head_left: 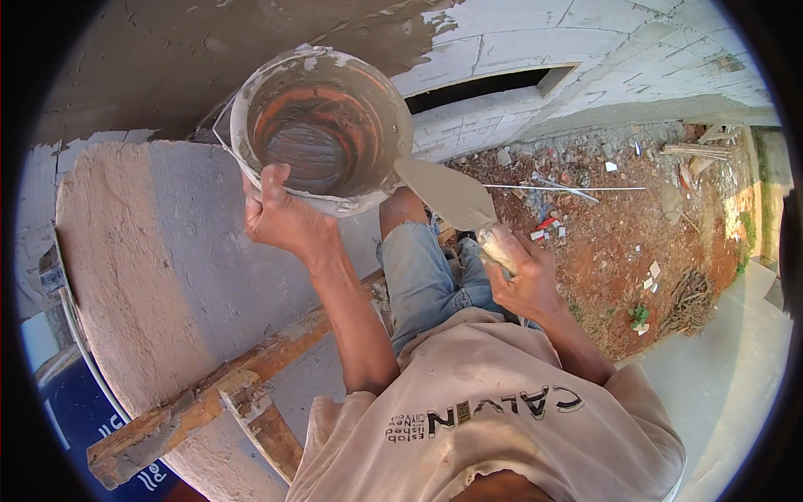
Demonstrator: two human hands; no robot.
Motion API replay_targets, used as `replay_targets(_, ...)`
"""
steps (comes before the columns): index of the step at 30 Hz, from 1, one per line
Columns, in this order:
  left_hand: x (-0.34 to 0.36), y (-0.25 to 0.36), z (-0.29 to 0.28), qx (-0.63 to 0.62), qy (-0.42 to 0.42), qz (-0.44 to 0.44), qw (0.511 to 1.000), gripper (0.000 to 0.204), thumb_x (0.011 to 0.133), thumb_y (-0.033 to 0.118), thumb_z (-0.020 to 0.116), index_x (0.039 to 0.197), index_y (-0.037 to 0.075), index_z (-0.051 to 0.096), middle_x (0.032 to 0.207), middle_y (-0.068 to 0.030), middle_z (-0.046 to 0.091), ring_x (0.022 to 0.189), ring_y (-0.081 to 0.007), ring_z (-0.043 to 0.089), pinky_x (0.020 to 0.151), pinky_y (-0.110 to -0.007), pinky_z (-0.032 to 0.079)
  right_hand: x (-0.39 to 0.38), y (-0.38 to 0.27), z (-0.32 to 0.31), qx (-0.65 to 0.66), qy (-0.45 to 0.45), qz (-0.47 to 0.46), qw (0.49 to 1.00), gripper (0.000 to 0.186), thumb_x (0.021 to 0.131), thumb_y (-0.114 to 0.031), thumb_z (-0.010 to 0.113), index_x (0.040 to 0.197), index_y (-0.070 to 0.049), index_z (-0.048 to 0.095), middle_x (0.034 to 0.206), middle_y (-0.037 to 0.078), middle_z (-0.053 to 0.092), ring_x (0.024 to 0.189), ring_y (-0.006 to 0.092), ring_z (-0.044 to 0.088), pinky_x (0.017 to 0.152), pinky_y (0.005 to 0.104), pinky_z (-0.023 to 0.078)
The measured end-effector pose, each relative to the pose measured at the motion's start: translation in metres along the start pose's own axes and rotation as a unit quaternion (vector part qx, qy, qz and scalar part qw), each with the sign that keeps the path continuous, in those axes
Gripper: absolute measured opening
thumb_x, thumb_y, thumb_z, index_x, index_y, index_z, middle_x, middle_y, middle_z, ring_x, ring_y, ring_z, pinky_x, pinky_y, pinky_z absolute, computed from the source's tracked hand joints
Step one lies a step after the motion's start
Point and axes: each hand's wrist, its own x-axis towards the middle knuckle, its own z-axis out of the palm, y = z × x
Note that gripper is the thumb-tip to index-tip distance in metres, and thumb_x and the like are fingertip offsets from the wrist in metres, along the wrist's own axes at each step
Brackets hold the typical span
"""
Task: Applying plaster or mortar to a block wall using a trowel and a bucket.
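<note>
My left hand [284,213] is closed on the near rim of a pale bucket [385,125], which is tipped toward me and shows grey mortar streaks over an orange-stained inside. In my right hand [527,280] is a trowel [443,191], gripped by its handle. Its broad blade is coated in grey mortar, and the tip touches or nearly touches the bucket's right side; I cannot tell which.
Wet render [134,67] covers the upper-left wall. Pale blockwork [602,58] has a dark slot opening. A large board [125,251] and rough timbers [192,402] lie at left, beside a blue panel [67,410]. Debris-strewn earth [611,243] lies below at right.
</note>
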Motion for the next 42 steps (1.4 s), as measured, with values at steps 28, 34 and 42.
replay_targets(28,0.010,-0.005,0.009,-0.124,-0.082,-0.254,0.956,0.063,0.069,0.006,0.065,0.130,-0.005,0.062,0.128,-0.0194,0.067,0.116,-0.0348,0.068,0.104,-0.049,0.058,0.026,0.011,-0.003,0.002,0.140,-0.046,0.989,0.051,0.079,-0.006,0.075,0.130,-0.001,0.068,0.095,0.017,0.076,0.075,0.0333,0.076,0.065,0.0399,0.062)
replay_targets(34,0.002,0.006,0.004,-0.093,-0.111,-0.278,0.950,0.063,0.068,0.006,0.066,0.131,-0.006,0.062,0.129,-0.0219,0.067,0.115,-0.0372,0.068,0.103,-0.050,0.058,0.071,0.041,-0.039,0.008,0.182,-0.054,0.982,0.040,0.086,-0.007,0.077,0.125,0.004,0.070,0.101,0.021,0.078,0.081,0.0320,0.078,0.070,0.0372,0.062)
replay_targets(42,0.033,-0.069,-0.013,-0.148,-0.119,-0.362,0.913,0.062,0.072,0.007,0.064,0.132,-0.008,0.060,0.128,-0.0243,0.068,0.113,-0.0405,0.070,0.102,-0.053,0.059,0.047,0.025,-0.014,0.223,0.181,-0.082,0.954,0.038,0.088,-0.002,0.075,0.123,0.009,0.068,0.098,0.018,0.077,0.077,0.0215,0.076,0.067,0.0307,0.057)
